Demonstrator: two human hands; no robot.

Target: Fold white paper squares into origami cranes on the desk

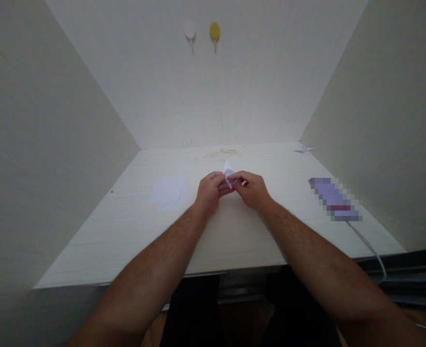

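Observation:
A small folded piece of white paper point(228, 169) is pinched between both my hands above the middle of the white desk point(234, 231). My left hand point(210, 191) grips its left side with fingers curled closed. My right hand point(253, 190) pinches its right side with thumb and fingertips. A pointed flap of the paper sticks up above my fingers.
A small stack of white paper sheets point(169, 192) lies on the desk to the left of my hands. A blurred-out device point(334, 198) with a white cable point(370, 248) lies at the right. A small folded paper figure point(303, 149) sits in the far right corner. Two wall hooks point(202, 33) hang above.

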